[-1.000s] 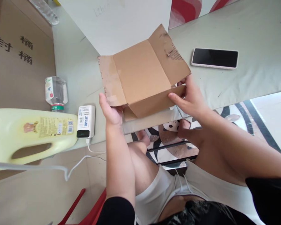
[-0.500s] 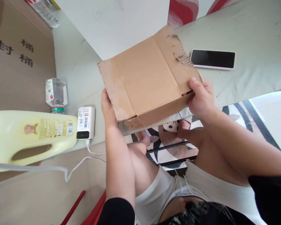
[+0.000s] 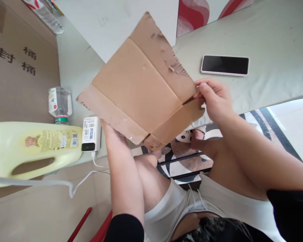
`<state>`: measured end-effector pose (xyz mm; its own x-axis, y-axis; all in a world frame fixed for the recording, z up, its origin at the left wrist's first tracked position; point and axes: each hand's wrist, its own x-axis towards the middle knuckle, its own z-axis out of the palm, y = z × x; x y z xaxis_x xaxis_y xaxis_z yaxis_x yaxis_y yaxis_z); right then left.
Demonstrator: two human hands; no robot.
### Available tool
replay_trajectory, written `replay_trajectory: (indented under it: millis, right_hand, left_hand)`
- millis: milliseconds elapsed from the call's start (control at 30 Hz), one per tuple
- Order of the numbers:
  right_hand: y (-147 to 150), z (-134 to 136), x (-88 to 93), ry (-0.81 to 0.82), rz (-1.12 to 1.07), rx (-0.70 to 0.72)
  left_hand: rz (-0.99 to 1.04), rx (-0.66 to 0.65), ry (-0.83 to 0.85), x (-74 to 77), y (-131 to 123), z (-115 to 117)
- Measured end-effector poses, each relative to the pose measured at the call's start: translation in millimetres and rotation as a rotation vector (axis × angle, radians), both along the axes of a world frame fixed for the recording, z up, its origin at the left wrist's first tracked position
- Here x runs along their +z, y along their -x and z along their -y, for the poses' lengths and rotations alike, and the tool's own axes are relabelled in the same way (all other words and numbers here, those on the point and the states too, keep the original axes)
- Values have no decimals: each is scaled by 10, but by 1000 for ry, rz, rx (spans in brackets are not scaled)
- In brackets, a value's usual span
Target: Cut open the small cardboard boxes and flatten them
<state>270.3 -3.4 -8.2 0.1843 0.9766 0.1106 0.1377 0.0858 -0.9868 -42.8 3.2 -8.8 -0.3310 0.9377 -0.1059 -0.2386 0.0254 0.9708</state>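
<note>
Brown creased cardboard box with spread flaps [image 3: 135, 84]: in the head view, held tilted at the centre of the frame, one corner pointed upward.
Bare right hand [image 3: 215, 97]: thumb and fingers are pinched on a flap corner, right of centre; by this pinch the loose flaps are presumably steadied.
Bare left hand [image 3: 109, 129]: mostly hidden behind the box, left of centre; whether its fingers are clenched or spread cannot be told, though support from underneath seems to be given.
Cardboard face: matte brown, crossed by straight creases, paler along the left flap [image 3: 112, 116].
Torn right flap [image 3: 164, 58]: ragged-edged, scuffed and dark-marked, with ridges exposed.
Black-screened smartphone with pale edge [image 3: 224, 65]: laid at upper right on the grey-green cloth-covered table [image 3: 275, 50], likely set apart to leave the hands room.
White power bank [image 3: 91, 131]: stood beside the pale-yellow plastic jug [image 3: 30, 146] at left, probably placed near the edge so that its white cable [image 3: 94, 159] can hang.
</note>
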Motion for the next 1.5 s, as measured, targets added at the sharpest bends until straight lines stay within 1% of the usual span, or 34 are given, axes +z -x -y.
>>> replay_trajectory:
  millis: [67,133,167,267,300,333,367,433,500,567,633,700,733,767,800,833,933,1000,1067,1100,1167,1233,1300,1367,1400,1433,1467,1500]
  right_hand:
    - [-19,-36,-16,-19,74,-68]
    - [-27,-59,-38,-34,58,-99]
    - [-22,-63,-45,-1,9,-59]
    - [29,-37,-24,217,-193,189]
    - [52,-20,-1,267,-237,245]
    - [74,-3,26,280,-253,250]
    - [94,14,56,265,-231,216]
    - [122,43,113,203,-119,118]
    - [146,71,154,164,-64,82]
    - [180,105,174,184,-139,147]
    - [234,146,182,258,-225,276]
    - [298,189,197,337,-227,394]
    - [323,207,216,362,-227,417]
    - [336,220,244,372,-241,408]
    - [333,230,285,369,-271,368]
    - [306,236,338,350,-316,298]
    - [59,258,550,238,-416,19]
    - [-238,300,690,127,-444,-236]
    - [-600,371,784,22,-436,-514]
    - [-788,411,807,-19,-405,-634]
    - [-1150,484,807,-84,-287,-804]
    - [-1463,509,770,-114,-100,-904]
    - [-1718,444,737,-103,45,-999]
    - [-1935,252,733,-43,102,-1083]
    - [-2037,105,743,-12,115,-1104]
    - [-2137,-74,758,14,138,-1088]
    - [-2235,-280,773,31,172,-1038]
    - [-2327,-502,783,1,228,-930]
  left_hand:
    - [65,-21,-67,71,-62,20]
    - [129,-56,-129,106,-75,15]
    - [152,-64,-155,113,-71,6]
    - [173,-46,-205,122,-71,-23]
    - [185,-38,-223,130,-81,-26]
    - [208,-36,-243,142,-96,-25]
    - [235,-31,-263,157,-113,-19]
    - [272,-17,-286,187,-140,-2]
    - [279,15,-276,200,-144,3]
    - [293,42,-252,185,-125,-15]
    - [334,52,-213,153,-105,-53]
    - [360,90,-171,122,-108,-95]
    - [368,124,-157,114,-123,-113]
    - [376,151,-155,112,-146,-127]
    - [389,164,-157,116,-173,-138]
    - [410,166,-157,123,-202,-144]
    - [489,145,-123,147,-277,-151]
    - [504,136,-84,150,-308,-155]
    - [491,117,-74,143,-330,-165]
    - [482,105,-71,138,-340,-173]
    - [461,83,-64,128,-360,-191]
    - [440,60,-56,120,-383,-213]
    - [426,39,-44,115,-412,-238]
    - [420,37,-29,111,-448,-267]
    - [416,42,-21,109,-468,-284]
    - [412,50,-14,106,-488,-302]
    - [408,59,-9,102,-508,-322]
    - [405,63,-4,96,-526,-342]
